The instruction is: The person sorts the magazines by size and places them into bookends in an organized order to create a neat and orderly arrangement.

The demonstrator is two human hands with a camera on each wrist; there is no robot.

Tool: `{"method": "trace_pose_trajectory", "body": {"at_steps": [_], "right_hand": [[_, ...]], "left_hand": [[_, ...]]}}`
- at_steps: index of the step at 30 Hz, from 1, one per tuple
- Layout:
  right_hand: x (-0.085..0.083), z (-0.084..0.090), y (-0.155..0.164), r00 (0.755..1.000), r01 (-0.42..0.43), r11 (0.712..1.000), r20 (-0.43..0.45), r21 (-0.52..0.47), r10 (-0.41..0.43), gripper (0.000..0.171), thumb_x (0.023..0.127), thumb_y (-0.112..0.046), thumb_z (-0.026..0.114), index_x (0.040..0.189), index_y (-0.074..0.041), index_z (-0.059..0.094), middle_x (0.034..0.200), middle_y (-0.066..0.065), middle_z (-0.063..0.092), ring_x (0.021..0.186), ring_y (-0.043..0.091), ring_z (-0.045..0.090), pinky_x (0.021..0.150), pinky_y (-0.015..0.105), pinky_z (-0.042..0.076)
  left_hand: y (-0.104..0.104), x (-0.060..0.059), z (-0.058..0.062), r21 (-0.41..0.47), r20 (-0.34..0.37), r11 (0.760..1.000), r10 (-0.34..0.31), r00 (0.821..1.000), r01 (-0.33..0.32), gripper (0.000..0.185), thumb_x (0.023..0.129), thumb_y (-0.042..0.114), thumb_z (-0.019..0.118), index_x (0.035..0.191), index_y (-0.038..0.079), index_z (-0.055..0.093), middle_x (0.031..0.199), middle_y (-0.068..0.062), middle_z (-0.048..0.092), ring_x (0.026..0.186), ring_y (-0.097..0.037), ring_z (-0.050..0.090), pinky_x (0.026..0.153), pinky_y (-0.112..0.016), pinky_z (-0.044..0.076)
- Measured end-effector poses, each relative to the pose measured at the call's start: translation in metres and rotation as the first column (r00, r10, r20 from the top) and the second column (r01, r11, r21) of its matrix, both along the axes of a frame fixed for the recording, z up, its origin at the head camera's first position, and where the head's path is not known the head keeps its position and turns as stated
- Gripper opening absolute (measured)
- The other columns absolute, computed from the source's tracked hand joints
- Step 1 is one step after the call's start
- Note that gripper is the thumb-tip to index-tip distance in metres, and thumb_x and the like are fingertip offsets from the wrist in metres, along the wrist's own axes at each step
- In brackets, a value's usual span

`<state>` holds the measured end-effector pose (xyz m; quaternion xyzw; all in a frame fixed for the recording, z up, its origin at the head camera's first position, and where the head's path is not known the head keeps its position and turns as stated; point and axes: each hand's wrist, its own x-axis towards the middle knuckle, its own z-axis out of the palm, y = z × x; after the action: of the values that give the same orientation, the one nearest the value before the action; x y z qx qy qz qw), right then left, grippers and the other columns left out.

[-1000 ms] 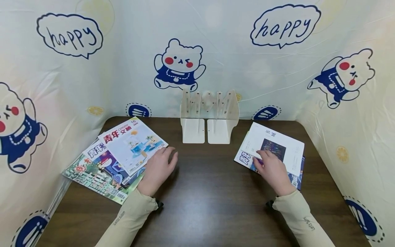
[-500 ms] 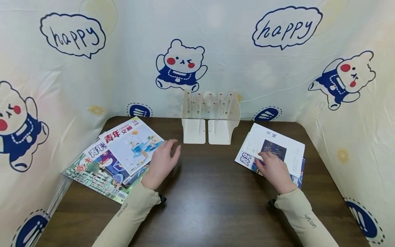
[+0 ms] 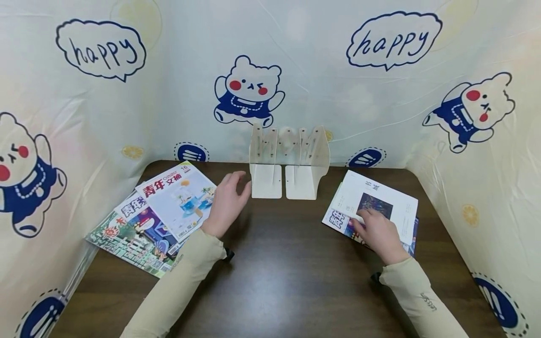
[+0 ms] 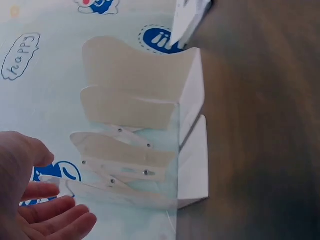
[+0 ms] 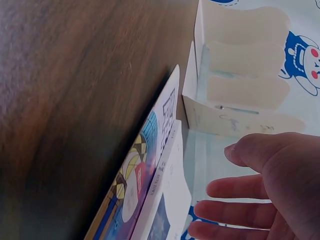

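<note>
Left hand (image 3: 228,203) slid off the magazines toward the cream plastic book stand (image 3: 289,162), fingers loose, just left of it; right hand (image 3: 378,230) rests flat on the white booklet (image 3: 380,197).

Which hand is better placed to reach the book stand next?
Left, probably. The left hand hovers open just beside the book stand; the right hand rests on the white book, farther off.

Lower right magazine (image 3: 343,224) mostly covered
</note>
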<state>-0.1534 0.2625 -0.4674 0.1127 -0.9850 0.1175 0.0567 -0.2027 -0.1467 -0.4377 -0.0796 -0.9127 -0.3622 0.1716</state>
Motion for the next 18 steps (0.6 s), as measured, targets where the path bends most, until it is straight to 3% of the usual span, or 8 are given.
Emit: {"method": "trace_pose_trajectory", "body": {"at_steps": [6, 13, 18], "right_hand": [[-0.003, -0.002, 0.008, 1.000, -0.007, 1.000, -0.003, 0.019, 0.007, 0.035, 0.098, -0.024, 0.073, 0.117, 0.005, 0.071, 0.106, 0.025, 0.071, 0.090, 0.040, 0.071, 0.079, 0.058, 0.061], [-0.008, -0.003, 0.019, 0.999, -0.029, 0.996, -0.015, 0.085, 0.030, 0.037, 0.096, -0.021, 0.074, 0.117, 0.009, 0.069, 0.110, 0.030, 0.070, 0.097, 0.045, 0.070, 0.083, 0.060, 0.059], [-0.013, -0.002, 0.025, 0.998, -0.038, 0.994, 0.057, 0.098, 0.033, 0.040, 0.097, -0.026, 0.074, 0.119, 0.007, 0.069, 0.111, 0.029, 0.070, 0.099, 0.045, 0.070, 0.085, 0.061, 0.059]], "left_hand": [[0.003, -0.021, 0.007, 0.087, 0.004, 0.996, 0.016, 1.000, -0.016, 0.057, 0.103, 0.027, 0.067, 0.151, 0.002, 0.051, 0.147, -0.020, 0.058, 0.125, -0.035, 0.063, 0.104, -0.050, 0.054], [0.007, -0.037, 0.010, 0.162, 0.044, 0.987, 0.006, 0.999, -0.013, 0.052, 0.103, 0.028, 0.066, 0.147, 0.003, 0.055, 0.145, -0.018, 0.060, 0.127, -0.033, 0.063, 0.104, -0.047, 0.054], [0.010, -0.044, 0.009, 0.230, 0.055, 0.973, -0.010, 0.998, -0.003, 0.048, 0.103, 0.024, 0.067, 0.145, 0.004, 0.057, 0.142, -0.018, 0.062, 0.124, -0.032, 0.065, 0.100, -0.043, 0.056]]}}
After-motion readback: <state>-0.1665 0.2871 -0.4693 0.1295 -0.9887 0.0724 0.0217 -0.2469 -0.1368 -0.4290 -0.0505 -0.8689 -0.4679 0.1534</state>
